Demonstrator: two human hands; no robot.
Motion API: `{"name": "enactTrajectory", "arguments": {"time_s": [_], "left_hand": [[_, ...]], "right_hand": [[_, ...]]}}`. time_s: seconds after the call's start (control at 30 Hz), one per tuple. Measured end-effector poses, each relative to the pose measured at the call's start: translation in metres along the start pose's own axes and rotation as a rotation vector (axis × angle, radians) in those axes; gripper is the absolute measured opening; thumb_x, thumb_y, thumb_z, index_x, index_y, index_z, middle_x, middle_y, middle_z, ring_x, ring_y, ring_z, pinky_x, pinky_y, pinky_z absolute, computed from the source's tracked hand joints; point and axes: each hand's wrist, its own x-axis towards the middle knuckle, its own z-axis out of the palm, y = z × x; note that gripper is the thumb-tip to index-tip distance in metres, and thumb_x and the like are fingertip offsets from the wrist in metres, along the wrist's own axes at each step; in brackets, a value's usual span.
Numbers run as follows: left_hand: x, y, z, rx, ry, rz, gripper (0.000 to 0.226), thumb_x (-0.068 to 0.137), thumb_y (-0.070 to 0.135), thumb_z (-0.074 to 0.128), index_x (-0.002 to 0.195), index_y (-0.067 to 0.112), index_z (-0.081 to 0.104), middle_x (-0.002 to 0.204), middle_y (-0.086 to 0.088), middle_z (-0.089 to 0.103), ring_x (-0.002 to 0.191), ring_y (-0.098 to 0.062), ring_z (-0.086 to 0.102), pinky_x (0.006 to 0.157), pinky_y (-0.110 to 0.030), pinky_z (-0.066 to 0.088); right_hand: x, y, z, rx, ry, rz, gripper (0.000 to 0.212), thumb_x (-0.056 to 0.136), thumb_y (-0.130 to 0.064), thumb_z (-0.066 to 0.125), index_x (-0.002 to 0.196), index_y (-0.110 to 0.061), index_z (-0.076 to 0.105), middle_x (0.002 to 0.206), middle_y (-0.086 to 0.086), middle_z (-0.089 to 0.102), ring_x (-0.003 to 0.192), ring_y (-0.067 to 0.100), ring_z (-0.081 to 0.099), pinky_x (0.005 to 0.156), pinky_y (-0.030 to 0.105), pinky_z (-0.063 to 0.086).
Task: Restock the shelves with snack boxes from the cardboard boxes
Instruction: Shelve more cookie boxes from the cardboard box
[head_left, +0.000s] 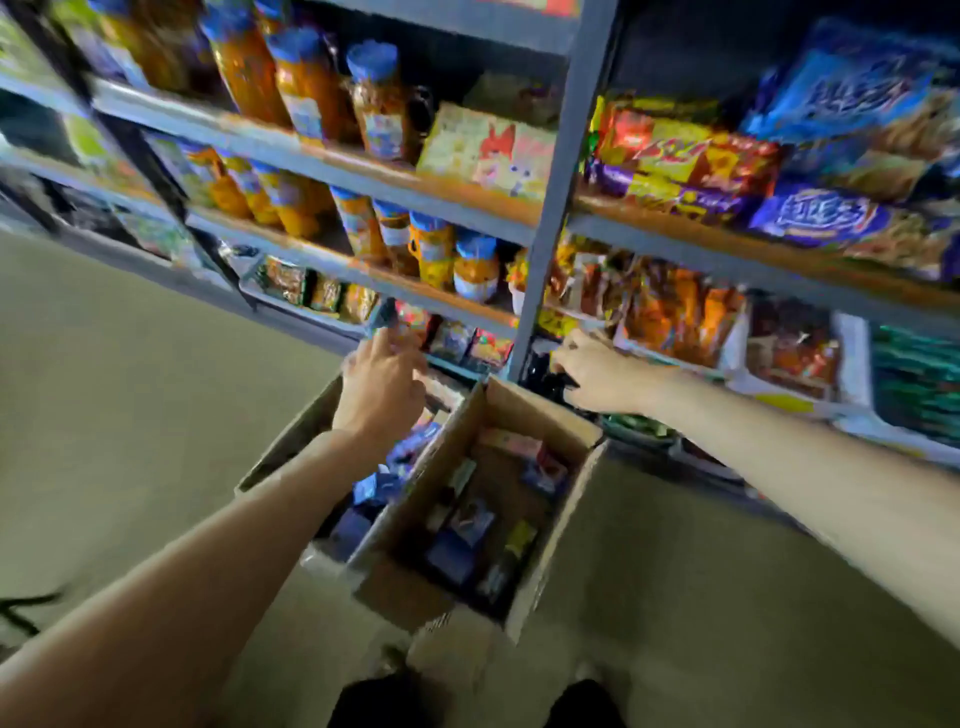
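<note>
My left hand (382, 384) is raised in front of the low shelf (467, 370) and pinches a small blue snack box (383, 313) at its fingertips. Right of the grey upright post, my right hand (597, 370) has its fingers curled over a dark snack box (545, 375) at the shelf's edge. Below both hands, two open cardboard boxes stand on the floor. The right cardboard box (550, 525) holds several small blue and dark snack boxes (462, 540). My left forearm partly covers the left cardboard box (291, 441).
Grey metal shelving (550, 171) fills the view ahead. Orange jars with blue lids (306, 83) stand on the upper boards, and snack packs (685, 161) lie to the right. White trays of packets (675, 322) sit near my right hand. The floor (130, 415) is beige.
</note>
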Motion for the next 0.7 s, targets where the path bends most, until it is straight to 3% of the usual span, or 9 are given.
{"name": "enactTrajectory", "arguments": {"time_s": [0.13,0.2,0.4,0.53,0.7], "left_hand": [[-0.010,-0.080,0.069,0.054,-0.124,-0.030,0.031,0.084,0.013,0.046,0.109,0.007,0.063,0.120,-0.017,0.049,0.110,-0.038,0.047,0.091,-0.046,0.040],[-0.011,-0.095,0.106,0.040,-0.188,-0.040,0.026,0.084,0.007,0.052,0.107,0.005,0.064,0.119,-0.017,0.049,0.108,-0.037,0.048,0.091,-0.045,0.040],[-0.017,-0.089,0.274,-0.034,-0.480,0.127,0.032,0.092,0.004,0.041,0.123,0.009,0.050,0.129,-0.004,0.040,0.116,-0.025,0.049,0.094,-0.027,0.035],[-0.002,-0.107,0.394,-0.042,-0.561,0.006,0.037,0.093,0.006,0.042,0.130,0.008,0.043,0.134,-0.009,0.039,0.120,-0.027,0.047,0.097,-0.032,0.038],[0.020,-0.148,0.507,0.045,-0.721,0.047,0.051,0.096,0.008,0.042,0.144,0.016,0.027,0.149,-0.008,0.027,0.132,-0.027,0.037,0.104,-0.033,0.034]], "right_hand": [[0.044,-0.030,0.120,0.040,-0.228,0.075,0.017,0.092,-0.018,0.046,0.107,-0.009,0.045,0.130,0.016,0.029,0.128,0.035,0.026,0.098,0.044,0.036],[0.057,-0.041,0.169,0.082,-0.303,0.145,0.027,0.094,-0.019,0.045,0.118,-0.007,0.046,0.133,0.016,0.029,0.128,0.037,0.025,0.100,0.044,0.036],[0.132,-0.038,0.322,0.350,-0.335,0.374,0.044,0.094,-0.022,0.051,0.135,-0.012,0.040,0.141,0.010,0.041,0.131,0.028,0.040,0.102,0.033,0.037],[0.198,-0.010,0.417,0.401,-0.325,0.531,0.044,0.093,-0.015,0.049,0.136,-0.008,0.040,0.140,0.017,0.044,0.128,0.033,0.044,0.103,0.037,0.039],[0.274,0.029,0.524,0.407,-0.378,0.585,0.043,0.095,-0.013,0.047,0.135,-0.001,0.042,0.141,0.020,0.042,0.129,0.034,0.042,0.103,0.037,0.037]]}}
